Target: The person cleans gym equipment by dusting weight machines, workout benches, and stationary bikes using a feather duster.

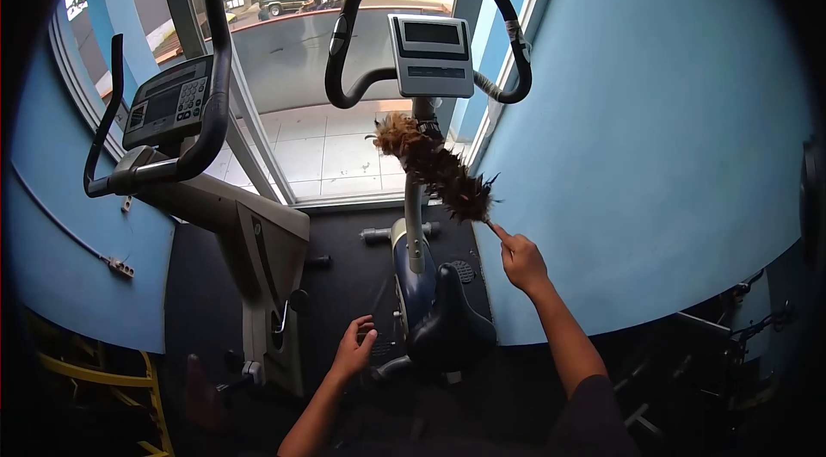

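Observation:
My right hand (523,262) is wrapped round the handle of a brown feather duster (434,166). The duster slants up and left, its feathers in front of the post of an exercise bike (415,233), below the grey console (433,52). Whether the feathers touch the post I cannot tell. My left hand (354,348) hangs with its fingers apart and slightly curled, holding nothing, to the left of the black bike seat (447,328).
A second exercise machine (245,233) stands at the left. Blue walls (662,130) flank the window. A power strip (120,268) hangs at the left wall, above a yellow metal frame (95,373). Dark gym equipment (731,328) lies at the lower right.

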Demonstrator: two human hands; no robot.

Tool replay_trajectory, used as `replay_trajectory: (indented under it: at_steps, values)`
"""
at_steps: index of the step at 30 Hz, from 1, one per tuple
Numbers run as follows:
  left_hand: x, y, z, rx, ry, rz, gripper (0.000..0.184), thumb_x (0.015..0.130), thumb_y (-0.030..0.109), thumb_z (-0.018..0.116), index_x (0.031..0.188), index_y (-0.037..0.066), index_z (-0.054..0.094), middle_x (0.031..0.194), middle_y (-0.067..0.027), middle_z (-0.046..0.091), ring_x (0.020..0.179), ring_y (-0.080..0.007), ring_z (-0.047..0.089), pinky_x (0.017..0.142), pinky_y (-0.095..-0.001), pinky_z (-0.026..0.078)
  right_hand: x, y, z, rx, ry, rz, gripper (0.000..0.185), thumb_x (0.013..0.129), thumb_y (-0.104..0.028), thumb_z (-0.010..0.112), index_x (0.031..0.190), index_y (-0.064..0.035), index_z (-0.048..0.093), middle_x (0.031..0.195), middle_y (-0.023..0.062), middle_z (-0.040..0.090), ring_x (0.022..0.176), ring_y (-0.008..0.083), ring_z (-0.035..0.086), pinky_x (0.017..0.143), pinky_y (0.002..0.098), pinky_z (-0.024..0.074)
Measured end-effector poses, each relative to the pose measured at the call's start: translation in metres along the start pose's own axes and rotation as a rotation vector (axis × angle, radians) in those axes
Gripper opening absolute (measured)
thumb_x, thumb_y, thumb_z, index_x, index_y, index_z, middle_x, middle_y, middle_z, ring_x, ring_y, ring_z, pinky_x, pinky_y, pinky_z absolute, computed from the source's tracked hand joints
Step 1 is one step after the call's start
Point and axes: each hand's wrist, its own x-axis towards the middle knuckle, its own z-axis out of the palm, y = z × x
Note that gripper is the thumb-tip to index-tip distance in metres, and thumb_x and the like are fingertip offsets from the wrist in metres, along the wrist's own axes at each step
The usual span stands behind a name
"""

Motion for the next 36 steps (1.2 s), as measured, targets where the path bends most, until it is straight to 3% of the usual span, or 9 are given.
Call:
replay_trajectory:
  at_steps: [5,8,10,16,18,22,26,29,36]
  values:
    - [-0.011,0.025,0.037,-0.015,-0.001,-0.013,0.043,0.095,0.023,0.058,0.133,0.007,0.046,0.122,-0.0131,0.058,0.109,-0.0223,0.058,0.094,-0.0357,0.046,0.043,0.110,0.070,-0.135,-0.152,0.059,0.047,0.087,-0.011,0.047,0.130,-0.0268,0.057,0.089,0.0136,0.060,0.088,0.0342,0.063,0.074,0.0463,0.0520]
    - [-0.019,0.019,0.045,0.019,0.006,-0.063,0.044,0.095,0.022,0.058,0.134,0.008,0.045,0.124,-0.0125,0.056,0.109,-0.0222,0.057,0.094,-0.0354,0.046,0.036,0.129,0.086,-0.335,-0.504,0.106,0.049,0.089,-0.010,0.046,0.130,-0.0324,0.057,0.098,0.0131,0.065,0.094,0.0316,0.064,0.080,0.0437,0.0525]
    - [-0.022,0.018,0.050,0.036,0.071,-0.094,0.044,0.094,0.021,0.059,0.134,0.008,0.045,0.123,-0.0124,0.057,0.108,-0.0212,0.057,0.094,-0.0347,0.046,0.024,0.131,0.087,-0.218,-0.593,0.309,0.050,0.087,-0.011,0.048,0.129,-0.0361,0.058,0.113,0.0127,0.066,0.104,0.0306,0.064,0.087,0.0435,0.0514]
    - [-0.025,0.009,0.063,0.029,0.146,-0.127,0.044,0.094,0.020,0.059,0.134,0.008,0.045,0.122,-0.0119,0.057,0.107,-0.0196,0.057,0.094,-0.0337,0.046,-0.025,0.152,0.099,0.153,-0.533,0.615,0.040,0.081,-0.015,0.052,0.119,-0.0153,0.065,0.112,0.0215,0.064,0.108,0.0387,0.060,0.093,0.0444,0.0477]
    - [-0.021,0.002,0.066,0.026,0.153,-0.110,0.045,0.094,0.020,0.059,0.135,0.008,0.045,0.122,-0.0118,0.056,0.107,-0.0192,0.056,0.094,-0.0334,0.046,-0.049,0.156,0.127,0.094,-0.501,0.537,0.034,0.082,-0.015,0.052,0.112,-0.0080,0.068,0.109,0.0240,0.064,0.106,0.0401,0.060,0.092,0.0447,0.0473]
    - [0.004,0.008,0.080,-0.001,0.089,-0.082,0.046,0.094,0.021,0.059,0.135,0.008,0.044,0.123,-0.0115,0.056,0.108,-0.0187,0.056,0.094,-0.0327,0.045,-0.031,0.139,0.168,0.439,-0.731,0.573,0.030,0.085,-0.009,0.056,0.114,-0.0061,0.066,0.102,0.0220,0.067,0.097,0.0347,0.066,0.084,0.0360,0.0498]
    - [0.040,0.033,0.076,-0.099,-0.027,-0.093,0.047,0.094,0.022,0.059,0.136,0.008,0.043,0.123,-0.0116,0.056,0.108,-0.0192,0.056,0.095,-0.0328,0.044,0.003,0.091,0.148,0.639,0.130,0.138,0.039,0.093,-0.012,0.052,0.131,-0.0080,0.056,0.081,0.0138,0.065,0.067,0.0194,0.060,0.067,0.0317,0.0487]
    - [0.072,0.056,0.063,-0.025,-0.100,-0.021,0.048,0.096,0.021,0.057,0.138,0.007,0.040,0.124,-0.0133,0.055,0.111,-0.0211,0.055,0.098,-0.0360,0.042,0.025,0.058,0.093,0.761,-0.005,0.310,0.038,0.093,-0.011,0.050,0.130,-0.0036,0.056,0.097,0.0273,0.064,0.088,0.0362,0.066,0.079,0.0359,0.0497]
    - [0.158,0.105,0.004,-0.020,-0.163,0.123,0.047,0.096,0.022,0.057,0.137,0.006,0.041,0.125,-0.0123,0.055,0.109,-0.0207,0.055,0.094,-0.0334,0.045,-0.030,0.049,0.059,0.422,0.173,-0.023,0.045,0.088,-0.002,0.054,0.132,-0.0095,0.056,0.066,0.0106,0.052,0.058,0.0212,0.053,0.058,0.0308,0.0452]
